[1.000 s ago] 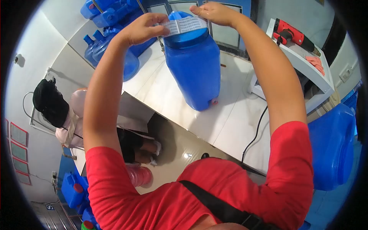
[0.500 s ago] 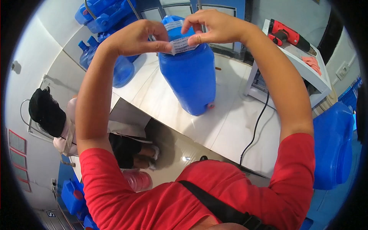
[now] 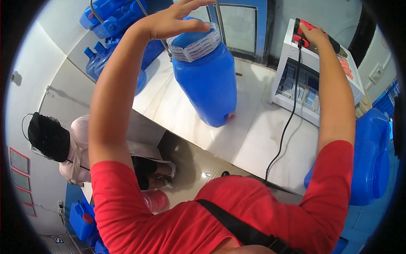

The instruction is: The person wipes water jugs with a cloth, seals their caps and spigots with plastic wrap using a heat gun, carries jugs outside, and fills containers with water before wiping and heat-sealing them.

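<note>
Right hand [image 3: 315,35], earlier at the printed band [image 3: 198,51], now fingers round the heat gun [image 3: 334,45]; left hand's [image 3: 174,21] fingers spread

Your worktop [image 3: 258,101] carries the jug [image 3: 207,89] midway, set in from its front edge, the band [image 3: 198,51] around its neck. Bottles [image 3: 94,63] lie left of it; right stands a cabinet [image 3: 310,57], your heat gun [image 3: 336,45] and the cloth [image 3: 347,68] at its top, the cord [image 3: 292,116] running to the worktop's front edge.
</note>
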The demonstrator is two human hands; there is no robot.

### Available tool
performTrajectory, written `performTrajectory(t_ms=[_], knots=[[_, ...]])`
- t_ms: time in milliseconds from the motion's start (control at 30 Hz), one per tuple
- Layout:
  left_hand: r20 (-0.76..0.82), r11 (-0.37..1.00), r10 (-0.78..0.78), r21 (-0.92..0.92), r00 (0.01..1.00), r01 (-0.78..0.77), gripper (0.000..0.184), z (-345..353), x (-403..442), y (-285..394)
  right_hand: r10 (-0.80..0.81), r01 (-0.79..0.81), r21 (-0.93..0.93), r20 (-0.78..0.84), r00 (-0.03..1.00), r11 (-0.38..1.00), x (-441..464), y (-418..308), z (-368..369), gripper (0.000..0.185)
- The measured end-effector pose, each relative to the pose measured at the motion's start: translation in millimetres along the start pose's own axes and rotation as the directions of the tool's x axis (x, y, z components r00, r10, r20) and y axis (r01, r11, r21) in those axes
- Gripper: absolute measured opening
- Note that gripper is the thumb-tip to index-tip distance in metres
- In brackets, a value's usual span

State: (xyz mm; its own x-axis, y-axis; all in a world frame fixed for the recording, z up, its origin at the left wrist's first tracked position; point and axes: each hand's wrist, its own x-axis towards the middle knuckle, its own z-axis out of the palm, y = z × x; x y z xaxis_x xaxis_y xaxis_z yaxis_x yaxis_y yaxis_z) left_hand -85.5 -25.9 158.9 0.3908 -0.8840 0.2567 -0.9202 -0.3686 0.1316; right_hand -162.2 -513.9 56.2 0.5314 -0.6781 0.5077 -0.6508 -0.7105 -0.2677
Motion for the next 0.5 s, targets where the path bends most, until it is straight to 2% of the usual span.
performTrajectory(t_ms=[33,67,100,167,233,300,333,367,400,433,500], knots=[[0.008,1.000,-0.007,0.016,1.000,0.007,0.092,-1,2,4,0.041,-0.040,-0.006,0.022,0.999,0.999,0,13,9,0.080],[0.071,1.000,0.017,-0.012,0.997,-0.016,0.090,3,6,6,0.036,-0.087,0.253,0.198,0.980,0.964,4,22,18,0.077],[0.071,1.000,0.017,-0.011,0.997,-0.017,0.090,8,10,9,-0.015,-0.172,0.482,0.360,0.933,0.859,0,21,16,0.074],[0.334,0.993,-0.024,0.120,0.942,-0.018,0.089,17,17,16,-0.036,-0.217,0.545,0.416,0.908,0.810,-6,22,7,0.070],[0.351,0.991,-0.056,0.135,0.935,0.008,0.086,28,21,14,-0.056,-0.276,0.597,0.477,0.877,0.754,-12,24,5,0.067],[0.307,0.969,-0.001,0.236,0.952,-0.075,0.085,33,21,14,0.015,-0.283,0.648,0.387,0.922,0.707,-13,28,4,0.059],[0.304,0.968,0.000,0.238,0.953,-0.076,0.085,31,20,12,0.025,-0.331,0.749,0.388,0.921,0.575,-21,24,-10,0.053],[0.162,0.954,0.082,0.272,0.983,-0.124,0.087,28,17,8,0.034,-0.368,0.828,0.391,0.920,0.424,-32,23,-22,0.047],[0.021,0.936,0.168,0.312,0.986,-0.166,0.091,25,15,5,-0.024,-0.272,0.953,0.278,0.960,0.135,-45,17,-36,0.043],[0.025,0.935,0.166,0.314,0.986,-0.166,0.091,19,11,8,-0.100,-0.217,0.976,0.216,0.971,-0.003,-51,20,-49,0.034],[0.033,0.981,0.000,0.192,0.999,-0.006,0.077,2,4,25,-0.282,-0.235,0.960,0.186,0.941,-0.153,-62,33,-70,0.033]])
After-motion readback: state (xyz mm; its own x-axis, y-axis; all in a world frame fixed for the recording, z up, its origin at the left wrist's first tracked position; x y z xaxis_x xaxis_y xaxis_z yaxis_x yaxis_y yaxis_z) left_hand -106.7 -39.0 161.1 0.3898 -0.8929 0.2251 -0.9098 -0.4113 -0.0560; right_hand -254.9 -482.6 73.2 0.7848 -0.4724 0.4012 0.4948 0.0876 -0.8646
